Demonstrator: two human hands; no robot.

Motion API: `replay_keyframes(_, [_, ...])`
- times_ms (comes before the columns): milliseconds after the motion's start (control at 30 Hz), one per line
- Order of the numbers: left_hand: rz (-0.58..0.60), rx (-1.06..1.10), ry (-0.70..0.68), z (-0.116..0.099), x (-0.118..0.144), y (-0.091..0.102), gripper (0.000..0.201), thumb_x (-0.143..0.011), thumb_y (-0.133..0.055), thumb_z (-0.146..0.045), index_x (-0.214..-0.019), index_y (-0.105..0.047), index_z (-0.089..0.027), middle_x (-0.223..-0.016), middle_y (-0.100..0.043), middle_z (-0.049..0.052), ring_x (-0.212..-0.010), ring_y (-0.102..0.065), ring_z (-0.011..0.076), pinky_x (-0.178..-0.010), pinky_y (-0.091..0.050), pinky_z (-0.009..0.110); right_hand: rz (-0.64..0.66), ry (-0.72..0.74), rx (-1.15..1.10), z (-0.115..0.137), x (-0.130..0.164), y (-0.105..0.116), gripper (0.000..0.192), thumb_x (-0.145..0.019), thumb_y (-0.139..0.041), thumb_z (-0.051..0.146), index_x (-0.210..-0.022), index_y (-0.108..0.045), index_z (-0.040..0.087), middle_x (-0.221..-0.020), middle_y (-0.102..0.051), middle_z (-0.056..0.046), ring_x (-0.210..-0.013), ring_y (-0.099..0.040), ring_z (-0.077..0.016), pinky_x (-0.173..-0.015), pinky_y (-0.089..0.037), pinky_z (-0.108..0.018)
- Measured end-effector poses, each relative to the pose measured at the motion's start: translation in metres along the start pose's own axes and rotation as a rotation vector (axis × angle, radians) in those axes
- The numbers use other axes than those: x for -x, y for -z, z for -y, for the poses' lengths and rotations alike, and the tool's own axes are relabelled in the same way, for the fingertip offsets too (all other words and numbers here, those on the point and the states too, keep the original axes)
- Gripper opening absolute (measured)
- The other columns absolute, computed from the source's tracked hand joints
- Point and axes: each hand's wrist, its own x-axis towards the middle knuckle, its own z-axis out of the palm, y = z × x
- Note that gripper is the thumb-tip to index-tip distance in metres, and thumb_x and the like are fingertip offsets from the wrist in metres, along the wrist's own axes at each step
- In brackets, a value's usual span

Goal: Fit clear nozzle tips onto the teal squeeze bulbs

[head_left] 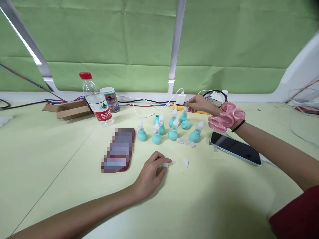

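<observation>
My left hand (pixel 151 172) rests low over the table, thumb and fingers pinching a small whitish translucent piece (pixel 165 165). Just right of it lie a white pointed nozzle tip (pixel 185 163) and tiny clear bits. Reaching to the back, my right hand (pixel 199 103) has its fingers closed at the clear top of a teal bulb nasal aspirator (pixel 183 118). Several similar aspirators with white tips, such as a front one (pixel 156 137), stand upright nearby. One teal bulb (pixel 156 119) stands without a tip; another bulb (pixel 186 124) lies on its side beside a clear tube piece (pixel 183 141).
A phone with a red edge (pixel 129 159) lies left of the bulbs; a dark-screened phone (pixel 235 148) lies under my right forearm. Behind stand a water bottle (pixel 101 108), a can (pixel 112 99), an open cardboard box (pixel 72 111) and a white charger (pixel 181 99) with cables.
</observation>
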Motion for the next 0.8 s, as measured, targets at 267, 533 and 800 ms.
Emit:
replay_keyframes(267, [0.056, -0.215, -0.116, 0.004, -0.007, 0.004, 0.021, -0.08, -0.044, -0.016, -0.095, -0.058, -0.017, -0.086, -0.052, 0.006, -0.079, -0.05, 0.0169, -0.071, -0.045, 0.032, -0.423, 0.07, 0.112, 0.02, 0.023, 0.023, 0.027, -0.073, -0.052, 0.03, -0.085, -0.063, 0.009, -0.074, -0.064, -0.008, -0.056, -0.052, -0.0106, -0.058, -0.039, -0.024])
replay_keyframes(533, [0.081, -0.527, -0.246, 0.002, -0.008, 0.003, 0.029, -0.081, -0.041, -0.02, -0.109, -0.047, -0.015, -0.099, -0.053, 0.011, -0.089, -0.043, 0.024, -0.072, -0.044, 0.04, 0.031, 0.643, 0.3, 0.075, 0.141, -0.009, 0.026, -0.073, -0.053, 0.032, -0.095, -0.058, 0.018, -0.083, -0.06, -0.005, -0.061, -0.055, -0.0145, -0.057, -0.042, -0.027])
replay_keyframes(800, [0.033, -0.495, -0.116, 0.006, -0.012, 0.003, 0.021, -0.081, -0.042, -0.021, -0.096, -0.056, -0.016, -0.082, -0.053, 0.008, -0.078, -0.046, 0.021, -0.065, -0.044, 0.034, 0.128, 0.577, 0.143, 0.058, 0.156, -0.088, 0.021, -0.082, -0.039, 0.022, -0.094, -0.057, 0.018, -0.078, -0.055, -0.006, -0.068, -0.054, -0.0155, -0.059, -0.042, -0.027])
